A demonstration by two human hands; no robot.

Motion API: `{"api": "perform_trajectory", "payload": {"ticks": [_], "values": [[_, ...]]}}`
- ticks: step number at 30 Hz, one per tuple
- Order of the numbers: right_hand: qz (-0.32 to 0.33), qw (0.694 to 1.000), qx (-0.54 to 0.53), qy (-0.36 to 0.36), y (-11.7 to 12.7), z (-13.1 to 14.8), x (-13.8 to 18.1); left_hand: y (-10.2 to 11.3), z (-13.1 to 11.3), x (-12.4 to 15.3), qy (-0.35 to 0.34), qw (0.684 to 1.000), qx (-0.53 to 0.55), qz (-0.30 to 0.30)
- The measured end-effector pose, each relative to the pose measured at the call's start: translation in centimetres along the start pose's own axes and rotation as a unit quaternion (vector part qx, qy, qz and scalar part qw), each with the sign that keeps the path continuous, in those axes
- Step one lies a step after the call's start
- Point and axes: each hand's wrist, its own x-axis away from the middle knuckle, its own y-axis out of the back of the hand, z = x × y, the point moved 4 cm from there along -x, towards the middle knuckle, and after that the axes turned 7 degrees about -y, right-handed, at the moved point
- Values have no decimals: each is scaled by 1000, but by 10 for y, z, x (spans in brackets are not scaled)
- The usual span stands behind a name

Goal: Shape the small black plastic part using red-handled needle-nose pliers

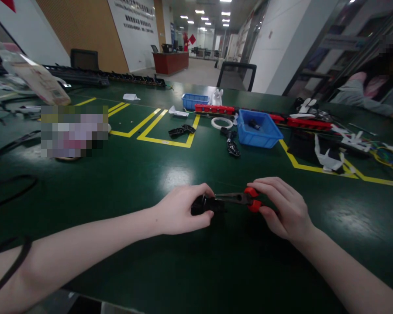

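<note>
My left hand (186,209) is closed around a small black part (212,205), thumb and fingers on either side of it, low over the green table (134,257). Red-handled long-nose pliers (239,198) are gripped in my right hand (284,207) by the handles. Their jaws point left and reach the black part near my left fingertips; whether they bite on it I cannot tell. Beyond my hands lie more black parts, one jointed piece (181,130) inside yellow tape and another (231,143) beside a blue bin (258,128).
A white tape ring (222,123), a smaller blue bin (195,101) and a red strip (214,109) stand farther back. Left are a bottle (36,76) and black cables (13,187). Folded white paper (329,159) lies at right, where another person (367,96) sits.
</note>
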Motion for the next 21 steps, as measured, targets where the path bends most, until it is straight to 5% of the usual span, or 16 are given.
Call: {"api": "perform_trajectory", "payload": {"ticks": [11, 21], "values": [[16, 999, 36, -8, -5, 1, -2, -7, -9, 1, -72, 993, 89, 20], [44, 999, 12, 17, -6, 4, -2, -6, -6, 0, -37, 998, 48, 23]]}}
